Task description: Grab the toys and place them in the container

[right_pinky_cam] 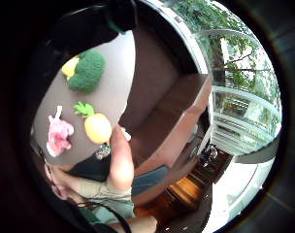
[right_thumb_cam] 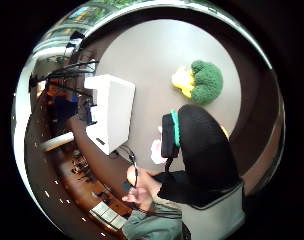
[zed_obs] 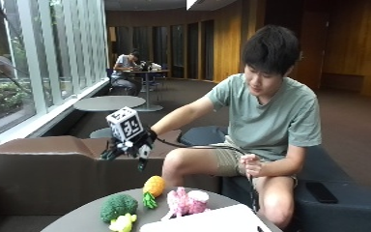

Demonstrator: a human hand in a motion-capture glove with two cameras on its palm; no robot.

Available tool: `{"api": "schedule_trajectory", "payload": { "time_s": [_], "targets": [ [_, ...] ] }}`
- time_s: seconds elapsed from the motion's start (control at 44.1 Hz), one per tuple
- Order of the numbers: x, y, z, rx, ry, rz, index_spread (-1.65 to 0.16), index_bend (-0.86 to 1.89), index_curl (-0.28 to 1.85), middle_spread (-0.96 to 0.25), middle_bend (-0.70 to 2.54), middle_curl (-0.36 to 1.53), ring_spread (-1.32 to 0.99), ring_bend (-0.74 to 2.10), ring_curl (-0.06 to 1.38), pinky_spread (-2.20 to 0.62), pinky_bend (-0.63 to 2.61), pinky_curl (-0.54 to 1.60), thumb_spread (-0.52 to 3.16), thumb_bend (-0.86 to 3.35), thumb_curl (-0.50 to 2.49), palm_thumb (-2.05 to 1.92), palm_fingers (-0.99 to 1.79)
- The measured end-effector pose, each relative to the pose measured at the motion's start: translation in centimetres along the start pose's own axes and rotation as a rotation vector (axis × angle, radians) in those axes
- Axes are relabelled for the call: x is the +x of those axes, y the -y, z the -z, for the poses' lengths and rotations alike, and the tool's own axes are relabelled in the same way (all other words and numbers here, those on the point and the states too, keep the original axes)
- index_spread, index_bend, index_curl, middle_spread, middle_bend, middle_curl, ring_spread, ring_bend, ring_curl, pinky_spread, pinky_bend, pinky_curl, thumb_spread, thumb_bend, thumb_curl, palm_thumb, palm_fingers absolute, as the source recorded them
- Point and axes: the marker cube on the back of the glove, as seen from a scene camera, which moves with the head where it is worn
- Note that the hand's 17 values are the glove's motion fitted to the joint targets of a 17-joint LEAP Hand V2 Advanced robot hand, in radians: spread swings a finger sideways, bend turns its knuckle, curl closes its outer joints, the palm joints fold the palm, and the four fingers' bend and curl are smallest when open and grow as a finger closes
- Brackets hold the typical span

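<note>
The black-gloved right hand (zed_obs: pixel 129 149) hovers above the round grey surface (zed_obs: pixel 82 220), fingers (zed_obs: pixel 142 162) relaxed and spread, holding nothing. This looks like the reach for a first toy. The green plush broccoli (zed_obs: pixel 118 206), orange plush pineapple (zed_obs: pixel 152 187) and pink plush animal (zed_obs: pixel 184 201) lie near the surface's edge by the person. Next, lower onto one. The white box container (zed_obs: pixel 205 221) sits beside them; its contents are hidden.
</note>
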Motion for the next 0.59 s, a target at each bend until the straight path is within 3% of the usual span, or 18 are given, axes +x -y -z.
{"api": "schedule_trajectory", "payload": {
  "time_s": [0.227,0.317,0.408,0.453,0.521,0.589],
  "targets": [
    [1.2,7.2,-12.1,-0.223,0.021,-0.098,-0.17,0.03,0.02,0.05,0.06,0.02,0.05,0.37,0.1,0.03,1.08,0.31,0.98,0.06,0.09,0.07,-0.29],
    [1.2,8.7,-15.2,-0.211,0.081,-0.145,-0.19,0.03,0.03,0.06,0.05,0.03,0.06,0.39,0.12,0.04,1.19,0.35,1.06,0.06,0.12,0.09,-0.3],
    [0.9,9.7,-15.6,-0.071,0.121,-0.181,-0.21,-0.01,0.01,0.07,0.07,0.02,0.01,0.82,0.23,-0.07,1.29,0.38,1.15,0.13,0.18,0.22,-0.01],
    [0.8,10.0,-15.5,-0.035,0.128,-0.196,-0.22,0.04,0.0,0.06,0.16,0.03,-0.09,1.05,0.29,-0.18,1.36,0.38,1.2,0.18,0.21,0.32,0.37],
    [0.7,9.9,-15.0,-0.021,0.126,-0.212,-0.23,0.12,0.0,0.01,0.25,0.06,-0.18,1.2,0.32,-0.26,1.34,0.36,1.24,0.23,0.25,0.41,0.69],
    [0.1,9.1,-13.7,-0.029,0.121,-0.215,-0.23,0.13,0.0,-0.04,0.36,0.1,-0.24,1.27,0.37,-0.31,1.32,0.38,1.17,0.27,0.3,0.52,0.84]
  ]
}}
